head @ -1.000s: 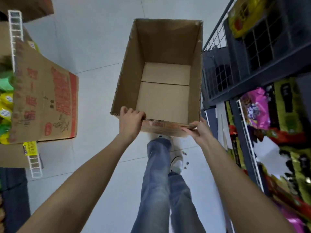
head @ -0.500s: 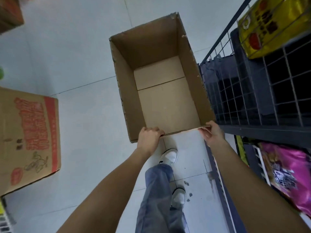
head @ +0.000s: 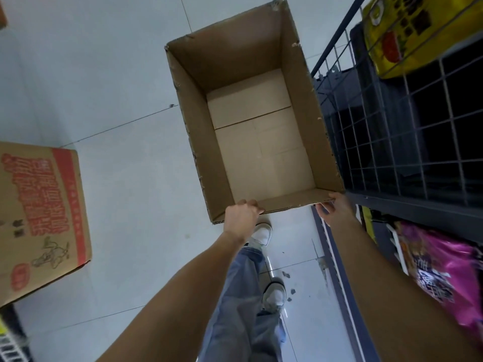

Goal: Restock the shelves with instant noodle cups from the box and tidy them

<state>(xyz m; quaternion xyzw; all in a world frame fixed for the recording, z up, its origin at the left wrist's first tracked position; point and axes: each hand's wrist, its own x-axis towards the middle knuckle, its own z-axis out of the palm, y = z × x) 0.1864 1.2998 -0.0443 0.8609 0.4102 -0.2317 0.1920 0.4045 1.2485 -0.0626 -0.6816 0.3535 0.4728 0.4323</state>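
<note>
Since a second ago the open cardboard box (head: 261, 142) has swung to a slant and sits lower over the pale tiled floor (head: 104, 87), its right wall close against the dark wire shelf (head: 407, 142); no cups show inside it. The printed carton (head: 39, 218) now lies at the floor's left edge. The left hand (head: 241, 218) curls over the box's near rim by its left corner, gripping it. The right hand (head: 335, 209) pinches the rim at the right corner.

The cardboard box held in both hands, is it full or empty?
Empty. The cardboard box is open at the top, and its bare bottom flaps are visible, with no noodle cups inside.
</note>
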